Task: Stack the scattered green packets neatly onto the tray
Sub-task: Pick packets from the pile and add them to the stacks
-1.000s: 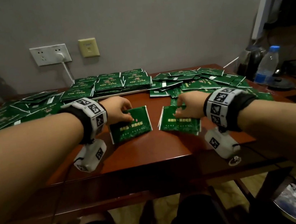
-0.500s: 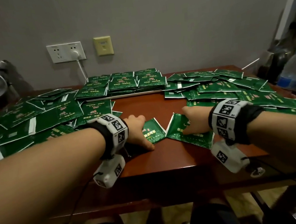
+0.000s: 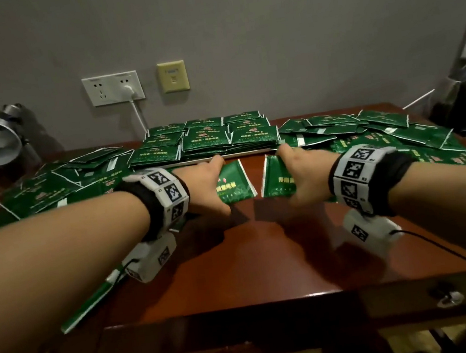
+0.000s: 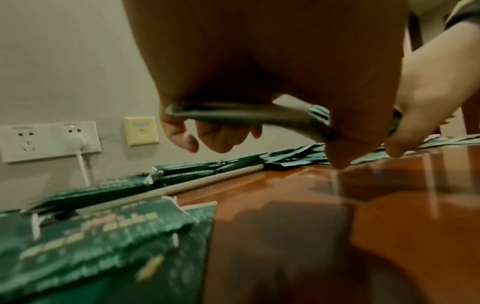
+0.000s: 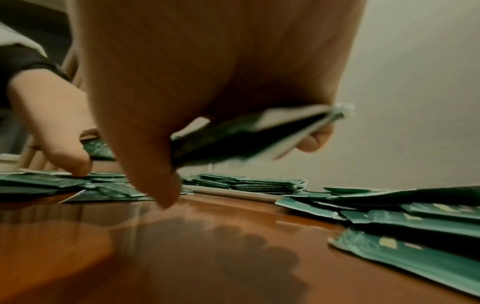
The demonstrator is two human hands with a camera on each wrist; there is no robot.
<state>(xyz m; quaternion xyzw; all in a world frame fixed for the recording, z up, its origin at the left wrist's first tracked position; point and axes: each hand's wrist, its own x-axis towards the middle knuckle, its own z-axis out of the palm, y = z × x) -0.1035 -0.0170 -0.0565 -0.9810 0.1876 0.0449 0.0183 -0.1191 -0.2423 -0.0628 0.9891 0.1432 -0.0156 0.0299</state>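
- While both hands hover just short of the tray (image 3: 217, 158), I log my left hand (image 3: 206, 187) gripping one green packet (image 3: 234, 186), long axis toward the wall.
- Right hand (image 3: 304, 173) grips a small packet bundle (image 3: 278, 179), likewise oriented, above the table (image 3: 252, 262).

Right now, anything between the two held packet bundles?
No: in the head view only bare wooden tabletop shows in the narrow gap between the left hand's packets and the right hand's packets.
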